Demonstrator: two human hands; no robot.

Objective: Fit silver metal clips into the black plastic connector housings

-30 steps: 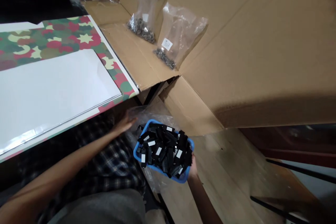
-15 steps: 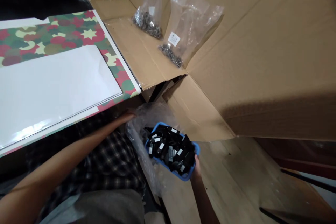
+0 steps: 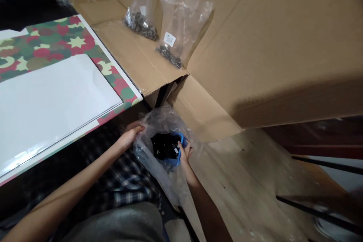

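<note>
My left hand (image 3: 131, 135) is closed on the rim of a large clear plastic bag (image 3: 154, 174), below the table corner. With my right hand (image 3: 185, 152) I grip the right end of a blue plastic basket (image 3: 182, 138), which is tilted into the bag's mouth. Small black parts (image 3: 166, 146) with white labels lie in and spill toward the left of the basket; their exact kind is too small to tell. The bag's lower part and its contents are hidden.
White sheets (image 3: 56, 94) lie on a table with a camouflage-patterned cover (image 3: 53, 41). Two clear bags of small metal-looking pieces, a nearer bag (image 3: 170, 51) and a farther bag (image 3: 140, 22), stand on a cardboard ledge (image 3: 127, 53). A tall cardboard wall (image 3: 255, 45) rises on the right.
My right hand has moved left and tipped the blue basket into the bag; the black parts have shifted leftward. My left hand still holds the bag's rim. The view has shifted slightly.
</note>
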